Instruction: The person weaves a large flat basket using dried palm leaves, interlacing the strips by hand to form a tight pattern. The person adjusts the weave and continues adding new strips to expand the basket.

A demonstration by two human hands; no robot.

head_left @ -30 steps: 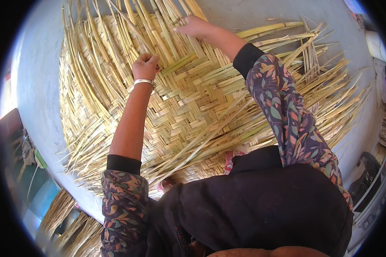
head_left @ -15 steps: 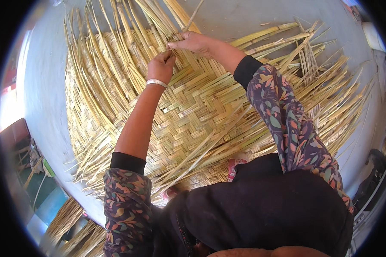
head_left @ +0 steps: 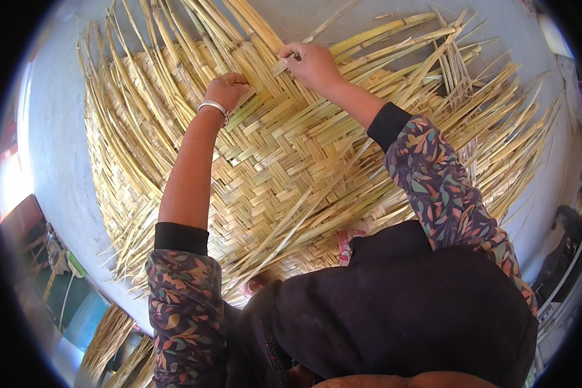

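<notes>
A large mat (head_left: 258, 187) of pale yellow and green split reeds, woven in a zigzag pattern, lies beneath my arms. Over its far part is my left hand (head_left: 227, 92), its fingers curled together; whatever they grip, if anything, is hidden. My right hand (head_left: 312, 66), to the right of it, pinches thumb to forefinger on a thin reed strip (head_left: 330, 21) that slants up and to the right. Between and beyond the hands, long unwoven reeds (head_left: 255, 26) run away toward the far edge.
Loose reed ends (head_left: 498, 123) fan out on the right over the grey floor (head_left: 55, 129). A loose strip (head_left: 291, 226) lies slantwise across the near part of the mat. Bundles of reeds (head_left: 107, 339) lie at the lower left. My shoe (head_left: 346, 246) rests at the mat's near side.
My hands, which were close together at the reeds, have come apart: the left moved left and slightly nearer, the right moved right. The view has shifted a little.
</notes>
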